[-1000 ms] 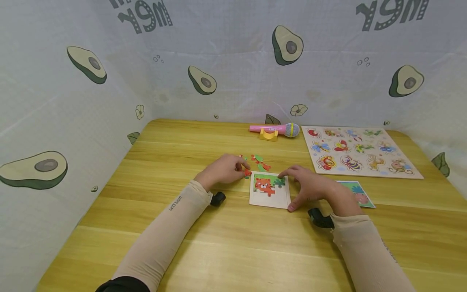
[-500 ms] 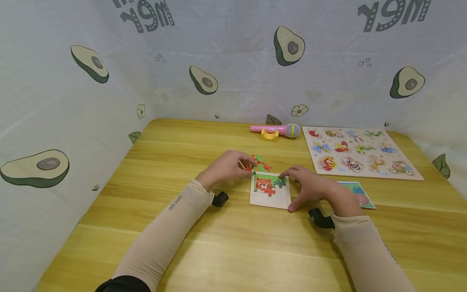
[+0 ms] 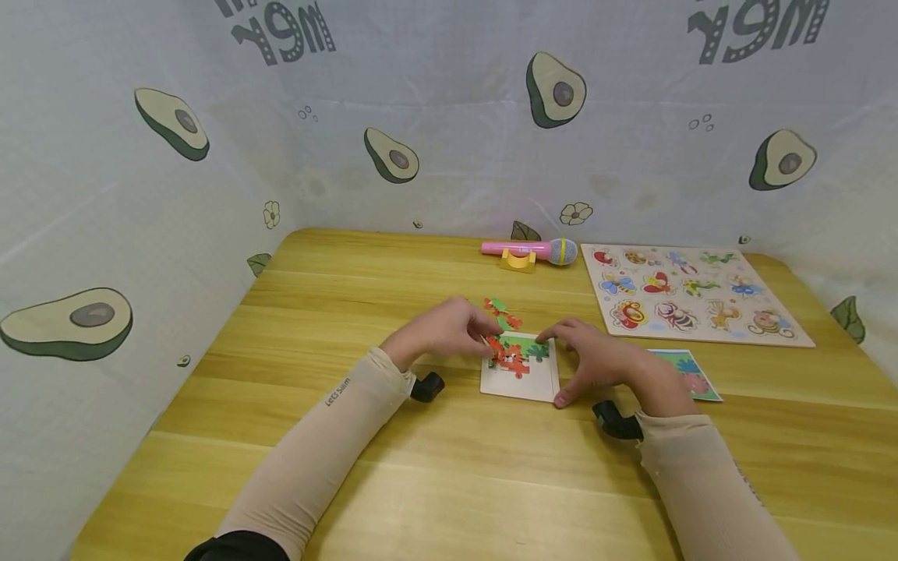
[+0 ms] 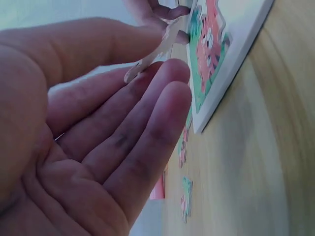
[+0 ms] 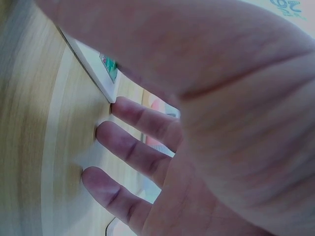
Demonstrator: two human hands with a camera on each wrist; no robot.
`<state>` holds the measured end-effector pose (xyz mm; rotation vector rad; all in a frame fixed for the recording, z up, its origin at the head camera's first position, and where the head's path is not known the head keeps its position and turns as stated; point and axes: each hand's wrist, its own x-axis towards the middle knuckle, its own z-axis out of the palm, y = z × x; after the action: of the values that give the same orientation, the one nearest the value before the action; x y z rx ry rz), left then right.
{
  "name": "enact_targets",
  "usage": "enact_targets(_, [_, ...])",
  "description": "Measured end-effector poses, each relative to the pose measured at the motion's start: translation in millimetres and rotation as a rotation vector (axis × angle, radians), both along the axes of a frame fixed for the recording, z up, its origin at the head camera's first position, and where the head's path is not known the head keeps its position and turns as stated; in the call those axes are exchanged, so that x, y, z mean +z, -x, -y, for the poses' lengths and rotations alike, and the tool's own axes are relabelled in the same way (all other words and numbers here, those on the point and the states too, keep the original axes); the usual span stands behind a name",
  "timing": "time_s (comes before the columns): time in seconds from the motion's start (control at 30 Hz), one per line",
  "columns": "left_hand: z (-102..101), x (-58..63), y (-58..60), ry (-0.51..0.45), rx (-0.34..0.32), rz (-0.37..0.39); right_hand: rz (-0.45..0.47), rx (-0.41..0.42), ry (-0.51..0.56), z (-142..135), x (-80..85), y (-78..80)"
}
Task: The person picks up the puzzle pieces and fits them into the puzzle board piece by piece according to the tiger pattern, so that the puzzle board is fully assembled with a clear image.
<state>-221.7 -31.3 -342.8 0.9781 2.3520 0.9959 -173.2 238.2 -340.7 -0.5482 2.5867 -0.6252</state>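
Note:
My left hand (image 3: 443,333) is over the left part of a small white puzzle board (image 3: 508,386). It pinches a puzzle piece (image 4: 153,56) between thumb and fingers. In the head view that orange piece overlaps the board's upper left; whether it touches the board I cannot tell. A tiger's face (image 3: 510,358) and a green piece (image 3: 538,352) fill the board's upper part, with bare white below. At the board's right side rests my right hand (image 3: 605,360), its index finger near the top edge and thumb by the lower right corner. Its other fingers, fairly straight, touch the table.
Several loose puzzle pieces (image 3: 510,320) lie just behind the board. Farther back is a pink toy microphone (image 3: 529,250) by a yellow stand (image 3: 517,261). A large insect puzzle board (image 3: 659,331) lies at the back right. Near my right wrist is a picture card (image 3: 691,372).
My left hand has taken a red-and-green piece from the table left of the loose pile and carried it right, over the board's upper left. The right hand has stayed in place.

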Motion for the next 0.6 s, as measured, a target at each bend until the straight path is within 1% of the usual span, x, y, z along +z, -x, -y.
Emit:
enact_targets(0.13, [-6.7, -2.8, -4.4, 0.026, -0.035, -0.052, 0.001, -0.007, -0.003, -0.3, 0.1, 0.3])
enact_targets(0.27, [-15.6, -5.3, -9.9, 0.055, -0.047, -0.111, 0.0, -0.021, -0.005, -1.0, 1.4, -0.4])
enact_targets(0.47, [-25.3, -6.1, -18.4, 0.081, -0.034, -0.131, -0.005, -0.014, 0.001, -0.6, 0.8, -1.5])
enact_targets(0.6, [-32.1, -7.0, -20.5, 0.088, -0.04, -0.15, -0.015, -0.004, 0.007, -0.1, 0.5, -1.2])
